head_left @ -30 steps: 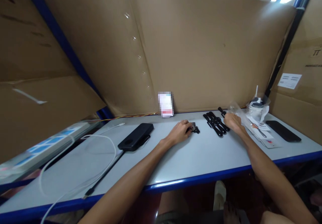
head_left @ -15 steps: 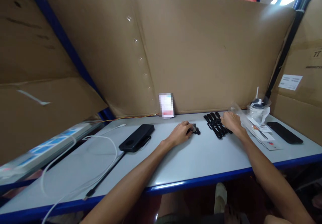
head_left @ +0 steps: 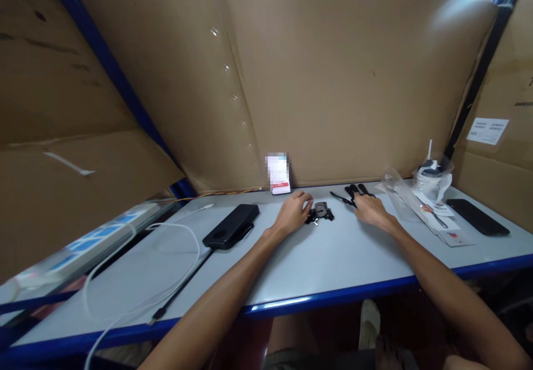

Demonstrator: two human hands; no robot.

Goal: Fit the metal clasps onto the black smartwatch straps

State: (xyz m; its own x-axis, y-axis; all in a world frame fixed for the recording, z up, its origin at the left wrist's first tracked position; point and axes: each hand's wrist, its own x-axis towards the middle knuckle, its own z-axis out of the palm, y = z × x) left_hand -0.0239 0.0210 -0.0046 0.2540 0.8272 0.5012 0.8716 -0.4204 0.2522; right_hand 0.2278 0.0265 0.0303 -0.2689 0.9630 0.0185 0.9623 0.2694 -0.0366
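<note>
My left hand (head_left: pixel 295 211) rests on the pale table (head_left: pixel 316 259), fingers curled loosely, just left of a small cluster of black and grey parts (head_left: pixel 320 213); it touches their edge and holds nothing that I can see. My right hand (head_left: pixel 370 209) lies palm down over a row of black straps (head_left: pixel 353 192), covering most of them, so only their far ends stick out beyond the fingers. Whether the right fingers grip a strap is hidden.
A black power bank (head_left: pixel 231 225) with cables lies to the left, a white cable (head_left: pixel 145 270) looping toward the front edge. A small white card (head_left: pixel 278 175) leans on the cardboard backing. Right: clear bags and leaflets (head_left: pixel 425 209), a wrapped white device (head_left: pixel 433 177), a black phone (head_left: pixel 477 216).
My right hand slid left over the black straps, covering them. My left hand drew back slightly, uncovering the small black and grey parts. The view shifted a little.
</note>
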